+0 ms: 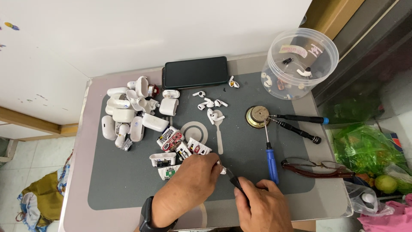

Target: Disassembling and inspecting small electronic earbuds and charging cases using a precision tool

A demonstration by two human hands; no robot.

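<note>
The left hand [189,182] lay knuckles-up near the front edge of the dark grey work mat [128,180], its fingers curled closed around a small white earbud piece [222,168], of which only a sliver showed past the fingertips at the hand's right side. The right hand [262,206] sat just beside it, lower and to the right, fingers pinched shut on a thin dark tool [234,180], probably tweezers or a fine pick, though the view was too small to settle which. That tool's long axis ran on a diagonal, from the right hand up and to the left, so its tip met the white piece right where the left fingertips ended; the piece lay up-left of the right fingers and was held by the left hand, the nearer of the two. Just behind the left hand lay opened charging cases with bare circuit boards [180,148], and further back a heap of white cases [128,114] and loose earbuds [210,105]. A blue-handled screwdriver [271,161] lay upright just to the right of the hands, with folded spectacles [315,166], two black screwdrivers [298,124], a round brass speaker magnet [257,117], a dark phone [195,72] and a clear plastic tub [300,62] beyond.
</note>
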